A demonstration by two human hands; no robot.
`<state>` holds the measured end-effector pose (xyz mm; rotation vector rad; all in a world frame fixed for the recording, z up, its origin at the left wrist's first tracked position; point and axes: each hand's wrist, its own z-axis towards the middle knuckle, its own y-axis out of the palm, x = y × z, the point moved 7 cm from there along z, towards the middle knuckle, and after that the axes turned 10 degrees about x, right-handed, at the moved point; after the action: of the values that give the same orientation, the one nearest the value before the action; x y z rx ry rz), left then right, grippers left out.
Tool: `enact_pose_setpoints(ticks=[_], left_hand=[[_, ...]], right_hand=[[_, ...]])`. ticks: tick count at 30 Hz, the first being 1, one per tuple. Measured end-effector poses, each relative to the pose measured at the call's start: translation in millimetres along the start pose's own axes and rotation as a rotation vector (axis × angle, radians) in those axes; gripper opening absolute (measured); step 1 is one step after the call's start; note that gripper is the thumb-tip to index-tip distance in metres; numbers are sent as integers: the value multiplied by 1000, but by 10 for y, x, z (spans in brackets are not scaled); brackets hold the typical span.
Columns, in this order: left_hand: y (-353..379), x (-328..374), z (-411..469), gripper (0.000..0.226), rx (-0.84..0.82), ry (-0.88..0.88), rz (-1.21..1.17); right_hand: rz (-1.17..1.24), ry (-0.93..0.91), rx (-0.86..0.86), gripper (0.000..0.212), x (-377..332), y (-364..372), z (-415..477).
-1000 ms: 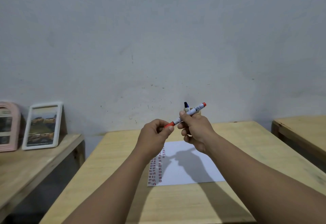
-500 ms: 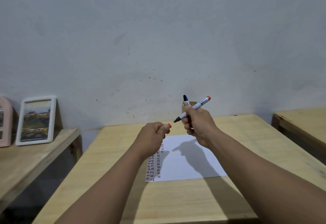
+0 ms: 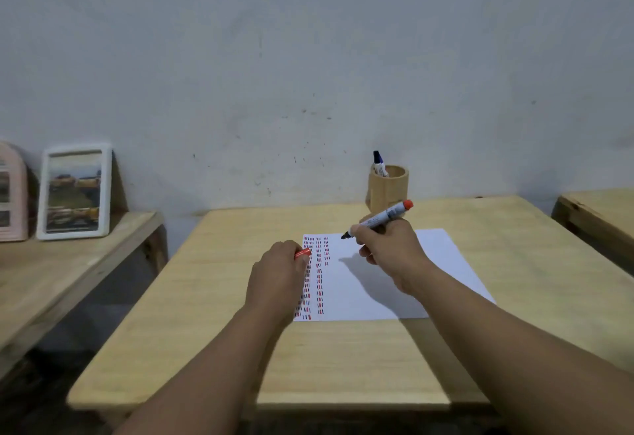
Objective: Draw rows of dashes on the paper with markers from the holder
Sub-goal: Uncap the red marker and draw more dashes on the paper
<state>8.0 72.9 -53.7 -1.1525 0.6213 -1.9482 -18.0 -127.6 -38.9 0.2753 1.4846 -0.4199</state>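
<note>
Head view, hands over the sheet. I saw both forearms reaching in from the bottom edge of the frame toward its centre. My right hand [image 3: 391, 253] was curled around the red marker [image 3: 379, 219], grasping its barrel between thumb and fingers; the marker lay tilted, its dark uncovered tip low and to the left over the upper part of the paper [image 3: 377, 280], its red end raised toward the upper right. Whether the tip touched the sheet I could not tell. My left hand [image 3: 279, 277] was clenched, knuckles up, around the red cap [image 3: 302, 253], which showed at its upper right edge, over the paper's left margin. Columns of red and dark dashes [image 3: 319, 277] ran down the sheet's left side. The paper lay flat at the centre of the wooden surface [image 3: 212, 314]. Behind the right hand stood the wooden holder [image 3: 389, 187], a blue-capped marker [image 3: 378, 163] upright inside it.
</note>
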Motion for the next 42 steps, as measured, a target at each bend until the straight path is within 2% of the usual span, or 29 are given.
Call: enact_pose_setpoints(ticks=[7,13,20,23,27,33,36,39,40,42], left_hand=[[159,-198,-37,18,-34,-20,-19],[70,-424,51,18,155,-182,153],[106,-638,133,15,190,-342,46],[33,-616,269,11,178,-343,-2],[83,-564,422,14,76,-330,-43],[251,-576,378,7,-40,-337,48],[281,-595,350,18,-40,-343,36],[258,-608,293,42,-23,-344,-2],[221,-601,254,44,12,-343,-18],[125,-549,152,35,107,-294,-55]], right_hand=[[-74,-61,-57,3,234,284,65],[-108,-79,-9,5,307,372,179],[-94,-49,-13,6,397,371,154],[-78,-31,-17,7,432,379,162],[-59,-21,-25,7,444,371,191],[-69,-16,-47,9,453,369,204],[-69,-12,-51,11,474,376,213],[-61,-8,-49,11,474,364,211],[-60,-8,-48,11,467,360,207],[-60,-12,-43,10,453,349,193]])
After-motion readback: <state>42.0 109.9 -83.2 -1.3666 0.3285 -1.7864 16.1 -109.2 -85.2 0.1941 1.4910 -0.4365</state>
